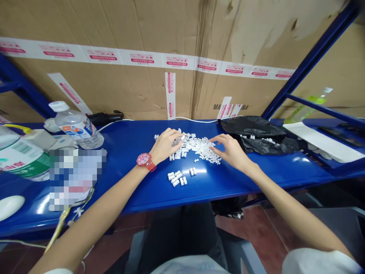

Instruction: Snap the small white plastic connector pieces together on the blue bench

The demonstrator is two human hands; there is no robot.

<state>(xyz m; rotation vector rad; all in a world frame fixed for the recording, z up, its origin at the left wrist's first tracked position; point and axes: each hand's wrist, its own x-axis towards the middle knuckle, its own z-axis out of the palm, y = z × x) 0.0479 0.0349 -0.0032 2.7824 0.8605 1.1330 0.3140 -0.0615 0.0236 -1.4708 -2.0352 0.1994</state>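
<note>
My left hand (166, 145), with a red watch (146, 162) on the wrist, is at the left part of a heap of white plastic pieces. Its thumb and fingertips are curled around a small white plastic piece (183, 137); its exact shape is hard to make out. My right hand (229, 150) reaches to the right edge of the pile of tiny white parts (207, 149), thumb and index finger apart. Blocky white pieces (178, 153) lie below my left hand. Nearer the front edge sit several paired white blocks (175, 178).
On the blue table (125, 190), a black plastic bag (256, 131) with white pieces lies at right. A clear bottle (76, 125), a larger bottle (21, 156) and a white mouse-like object (10, 207) are at left. Cardboard (128, 87) stands behind; a blue metal post (310, 57) rises at right.
</note>
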